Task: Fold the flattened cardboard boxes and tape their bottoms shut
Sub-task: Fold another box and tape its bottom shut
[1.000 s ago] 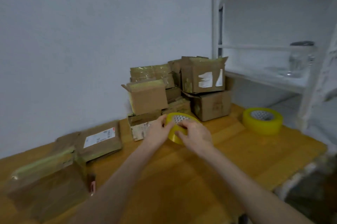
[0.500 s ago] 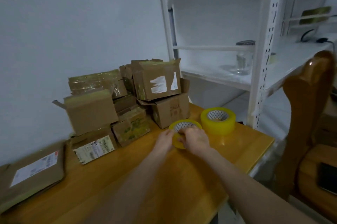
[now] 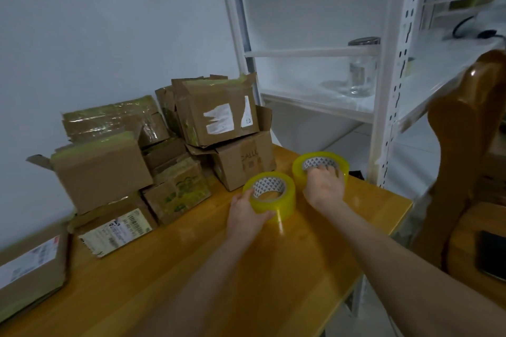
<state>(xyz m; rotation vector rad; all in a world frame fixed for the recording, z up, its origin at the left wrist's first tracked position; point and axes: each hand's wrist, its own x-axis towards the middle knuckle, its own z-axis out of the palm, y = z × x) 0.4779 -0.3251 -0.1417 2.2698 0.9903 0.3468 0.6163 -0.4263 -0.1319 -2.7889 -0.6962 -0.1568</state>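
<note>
Yellow tape roll [image 3: 284, 199], tilted, over the middle of the wooden table [image 3: 287, 268]. Left hand [image 3: 246, 217] grips its 7 o'clock side, thumb at the rim, fingers curled beneath. Second tape roll [image 3: 339, 164] just beside, at 2 o'clock. Right hand [image 3: 324, 186] on it, fingers hooked into the core. Cardboard boxes [image 3: 153, 150] piled at 10 o'clock against the wall. White shelving [image 3: 388, 90] at 1 o'clock, with a glass jar [image 3: 360, 71].

The box stack [image 3: 164, 150] sits on the desk [image 3: 273, 268], against the wall [image 3: 109, 21]. Before it and to its right are two rolls, just beside each other: the near tape roll [image 3: 271, 197], then the far tape roll [image 3: 320, 166] further right. Left of the stack lies a flattened box [image 3: 30, 268]. Right of it stands a shelf unit [image 3: 388, 90] holding a jar [image 3: 361, 71].
</note>
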